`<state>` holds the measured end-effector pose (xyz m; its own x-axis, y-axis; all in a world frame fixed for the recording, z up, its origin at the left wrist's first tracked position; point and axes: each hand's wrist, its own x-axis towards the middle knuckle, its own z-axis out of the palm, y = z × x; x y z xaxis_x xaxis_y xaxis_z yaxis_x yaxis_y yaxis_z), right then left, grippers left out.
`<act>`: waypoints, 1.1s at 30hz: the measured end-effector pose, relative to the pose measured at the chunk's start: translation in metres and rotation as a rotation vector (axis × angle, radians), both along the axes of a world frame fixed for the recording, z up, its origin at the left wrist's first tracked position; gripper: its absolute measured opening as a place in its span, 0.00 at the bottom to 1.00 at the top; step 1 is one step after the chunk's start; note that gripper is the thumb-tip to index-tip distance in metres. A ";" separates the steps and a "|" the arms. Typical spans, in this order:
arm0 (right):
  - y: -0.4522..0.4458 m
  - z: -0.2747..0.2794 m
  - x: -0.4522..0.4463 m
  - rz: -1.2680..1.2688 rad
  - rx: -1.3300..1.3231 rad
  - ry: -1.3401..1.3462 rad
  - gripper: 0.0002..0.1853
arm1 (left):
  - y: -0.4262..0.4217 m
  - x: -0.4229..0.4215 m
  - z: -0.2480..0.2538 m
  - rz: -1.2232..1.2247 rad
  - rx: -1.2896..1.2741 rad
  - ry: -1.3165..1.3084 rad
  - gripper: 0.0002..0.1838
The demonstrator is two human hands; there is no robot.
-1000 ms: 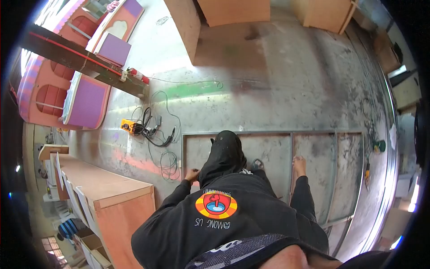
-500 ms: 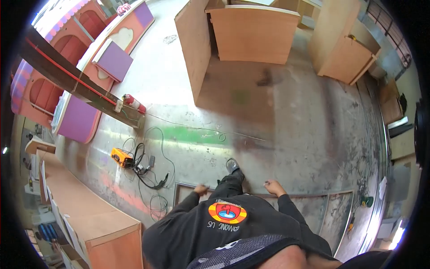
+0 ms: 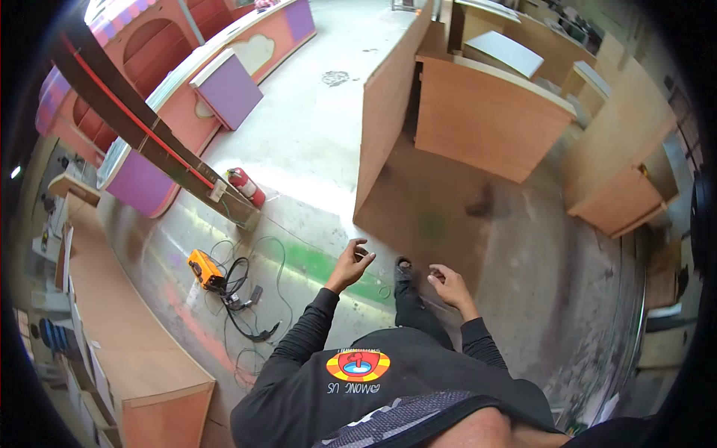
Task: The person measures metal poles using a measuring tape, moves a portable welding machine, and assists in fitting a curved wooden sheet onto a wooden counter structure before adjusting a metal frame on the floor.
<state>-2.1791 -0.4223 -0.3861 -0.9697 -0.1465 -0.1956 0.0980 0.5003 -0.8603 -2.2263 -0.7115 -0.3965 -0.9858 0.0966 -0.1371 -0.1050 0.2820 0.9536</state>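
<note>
My left hand (image 3: 351, 267) is raised in front of my body, fingers loosely bent and apart, with nothing visible in it. Across from it, my right hand (image 3: 449, 288) is also held up, its fingers partly curled and spread; I make out no object there. Neither hand touches anything. Between and below them, my shoe (image 3: 404, 263) stands on the concrete floor. An orange box-shaped machine (image 3: 204, 269) lies to the left of my left hand, with black cables (image 3: 237, 282) coiled beside it.
A wooden counter (image 3: 149, 358) runs along the left. A dark post (image 3: 142, 134) has a red fire extinguisher (image 3: 246, 187) at its base. Ahead stand a wooden panel (image 3: 388, 112), a curved wooden counter (image 3: 485, 119) and a wooden cabinet (image 3: 620, 157). Pink and purple booths (image 3: 228, 88) line the far left.
Both hands have risen and moved forward from low beside my body. The view has shifted and tilted, bringing the wooden furniture nearer. The metal frame by my legs is out of sight.
</note>
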 end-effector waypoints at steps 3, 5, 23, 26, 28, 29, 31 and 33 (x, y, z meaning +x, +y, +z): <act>-0.021 0.027 -0.079 0.090 -0.086 0.192 0.18 | -0.002 -0.060 -0.003 0.038 -0.058 0.081 0.28; -0.037 0.048 -0.132 0.120 -0.090 0.261 0.18 | -0.002 -0.095 0.000 0.167 -0.079 0.103 0.29; -0.141 0.201 -0.427 -0.194 -0.510 0.574 0.34 | -0.007 -0.341 -0.031 -0.020 -0.106 0.668 0.42; -0.143 0.215 -0.447 -0.217 -0.376 0.390 0.34 | -0.001 -0.352 -0.046 -0.252 -0.045 0.708 0.47; -0.142 0.219 -0.452 -0.204 -0.256 0.372 0.33 | 0.004 -0.356 -0.052 -0.364 0.010 0.713 0.51; -0.143 0.224 -0.452 -0.232 -0.266 0.326 0.34 | 0.001 -0.359 -0.049 -0.416 0.038 0.732 0.51; -0.140 0.233 -0.457 -0.255 -0.253 0.284 0.34 | -0.002 -0.369 -0.050 -0.464 0.095 0.806 0.49; -0.140 0.238 -0.463 -0.279 -0.236 0.240 0.36 | 0.000 -0.374 -0.054 -0.487 0.150 0.803 0.47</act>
